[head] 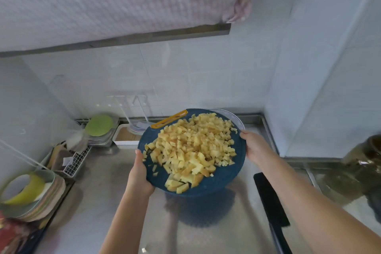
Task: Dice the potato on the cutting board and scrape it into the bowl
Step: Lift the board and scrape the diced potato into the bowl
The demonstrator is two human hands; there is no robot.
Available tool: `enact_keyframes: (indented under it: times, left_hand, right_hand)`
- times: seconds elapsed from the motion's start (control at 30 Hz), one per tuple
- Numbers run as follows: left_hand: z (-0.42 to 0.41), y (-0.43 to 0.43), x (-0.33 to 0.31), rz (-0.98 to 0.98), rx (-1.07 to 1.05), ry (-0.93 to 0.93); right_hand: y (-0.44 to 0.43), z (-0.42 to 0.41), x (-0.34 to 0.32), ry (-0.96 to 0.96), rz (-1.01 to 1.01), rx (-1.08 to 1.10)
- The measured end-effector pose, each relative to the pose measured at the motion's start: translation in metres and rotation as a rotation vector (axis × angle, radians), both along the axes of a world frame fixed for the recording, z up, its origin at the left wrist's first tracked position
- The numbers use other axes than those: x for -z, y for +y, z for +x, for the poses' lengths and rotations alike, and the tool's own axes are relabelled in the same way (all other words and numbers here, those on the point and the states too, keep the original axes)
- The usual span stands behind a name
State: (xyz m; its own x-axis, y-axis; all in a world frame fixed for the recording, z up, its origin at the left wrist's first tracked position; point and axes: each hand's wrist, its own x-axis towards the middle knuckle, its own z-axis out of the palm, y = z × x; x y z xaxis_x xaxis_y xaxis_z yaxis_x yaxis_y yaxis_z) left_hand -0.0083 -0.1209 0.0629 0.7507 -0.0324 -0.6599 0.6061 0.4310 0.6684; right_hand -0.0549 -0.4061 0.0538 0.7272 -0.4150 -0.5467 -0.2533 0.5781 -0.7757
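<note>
Round blue cutting board is held clear of the steel worktop, with its shadow lying below it. Both hands are clamped on it, 1 at each side. The left hand grips the near-left rim with the thumb on top. The right hand grips the right rim with the fingers curled over the edge.

Diced potato lies heaped across the middle of the board, all of it on the board. 1 stray piece lies on the worktop near the bottom edge of view.

The bowl stands behind the board's far edge and only its pale rim is visible. Contact between board and bowl cannot be determined.

A black knife lies flat on the worktop beneath the right forearm. A stack of plates stands at far left.
</note>
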Motion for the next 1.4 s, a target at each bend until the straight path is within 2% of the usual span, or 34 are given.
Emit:
enact_keyframes:
  times: [0.1,0.17,0.2,0.3,0.37,0.53,0.63,0.9,1.0,1.1,1.23,1.33,1.4]
  left_hand:
    - [0.005,-0.013,0.005,0.057,-0.074,0.014]
    - [0.006,-0.017,0.009,0.081,-0.109,0.024]
    - [0.006,-0.02,0.011,0.088,-0.114,0.026]
    - [0.002,-0.024,0.02,0.099,-0.132,0.022]
    - [-0.003,-0.026,0.023,0.105,-0.158,0.019]
    - [-0.011,-0.032,0.028,0.09,-0.17,0.013]
    - [-0.014,-0.033,0.025,0.099,-0.156,-0.013]
    - [-0.007,-0.029,0.01,0.134,-0.17,-0.066]
    - [-0.002,-0.028,0.005,0.149,-0.176,-0.081]
    - [0.002,-0.027,0.002,0.161,-0.19,-0.082]
    - [0.003,-0.026,0.001,0.159,-0.193,-0.06]
    - [0.004,-0.024,0.005,0.185,-0.203,-0.035]
    - [0.003,-0.024,0.007,0.19,-0.203,-0.02]
  right_hand:
    - [-0.012,0.005,0.004,0.002,0.008,-0.085]
    - [-0.018,0.001,0.002,0.031,-0.063,-0.138]
    - [-0.022,-0.005,0.003,0.067,-0.158,-0.175]
    - [-0.029,-0.039,0.006,0.275,-0.678,-0.411]
    - [-0.031,-0.071,0.013,0.453,-0.894,-0.585]
    - [-0.008,-0.147,0.036,0.871,-1.083,-1.042]
    - [0.007,-0.167,0.057,0.954,-1.073,-1.016]
    - [0.027,-0.174,0.066,0.865,-1.125,-0.483]
    - [0.023,-0.164,0.052,0.741,-1.21,-0.376]
    - [0.014,-0.161,0.028,0.538,-1.255,-0.291]
    - [0.001,-0.15,-0.001,0.317,-1.221,-0.292]
    - [0.008,-0.139,-0.01,0.269,-1.196,-0.437]
    - [0.015,-0.134,-0.008,0.255,-1.251,-0.557]
